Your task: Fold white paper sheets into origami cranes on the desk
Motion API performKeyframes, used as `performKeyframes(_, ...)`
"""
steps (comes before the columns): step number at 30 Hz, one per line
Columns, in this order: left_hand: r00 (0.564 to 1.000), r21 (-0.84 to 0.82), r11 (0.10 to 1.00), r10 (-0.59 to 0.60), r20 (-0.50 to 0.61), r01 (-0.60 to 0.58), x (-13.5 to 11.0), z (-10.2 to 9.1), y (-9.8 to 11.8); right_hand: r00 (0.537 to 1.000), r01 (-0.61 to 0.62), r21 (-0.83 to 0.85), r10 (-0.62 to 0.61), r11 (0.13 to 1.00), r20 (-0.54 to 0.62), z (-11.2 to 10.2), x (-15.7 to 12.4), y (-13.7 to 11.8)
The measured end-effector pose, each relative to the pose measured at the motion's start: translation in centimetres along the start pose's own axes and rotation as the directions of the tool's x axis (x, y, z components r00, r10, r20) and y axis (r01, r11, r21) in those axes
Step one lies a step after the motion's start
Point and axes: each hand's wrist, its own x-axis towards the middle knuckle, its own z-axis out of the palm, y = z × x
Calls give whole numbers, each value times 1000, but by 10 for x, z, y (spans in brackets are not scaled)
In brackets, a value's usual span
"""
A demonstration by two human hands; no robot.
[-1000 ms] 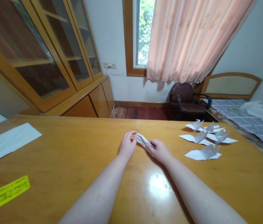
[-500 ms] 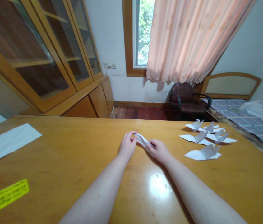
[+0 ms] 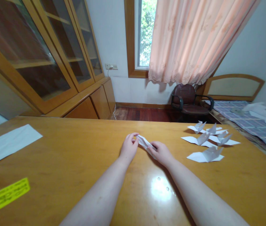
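A narrow piece of folded white paper [image 3: 143, 142] slants between my hands, just over the middle of the wooden table [image 3: 81, 163]. My left hand [image 3: 130, 146] pinches its far left tip between thumb and fingers. Lower down, on its near right part, my right hand [image 3: 160, 152] grips the paper, and the fingers cover that end. Several folded white paper cranes [image 3: 207, 153] with raised wings stand in a group on the table to the right of my right hand.
White paper [image 3: 10, 142] lies at the table's left, with a yellow printed label [image 3: 4, 197] nearer me. Beyond the table are a glass-door cabinet [image 3: 76, 84], a dark red armchair [image 3: 189, 99] and a bed [image 3: 253, 121] on the right.
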Motion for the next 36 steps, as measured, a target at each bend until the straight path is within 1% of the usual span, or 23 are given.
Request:
performKeyframes(23, 1000, 29, 1000, 11, 9, -11, 1, 0, 0, 1000, -5, 3, 5, 1000, -2, -1, 0, -1)
performKeyframes(29, 1000, 17, 1000, -3, -7, 4, 1, 1, -3, 1000, -18, 0, 18, 1000, 3, 1, 1, 2)
performKeyframes(33, 999, -20, 999, -47, -21, 46, 2, 3, -5, 1000, -31, 23, 31, 999, 0, 0, 2, 1)
performKeyframes(36, 998, -54, 997, -56, 6, 56, 1, 5, -5, 999, -46, 46, 47, 998, -12, -1, 2, -1)
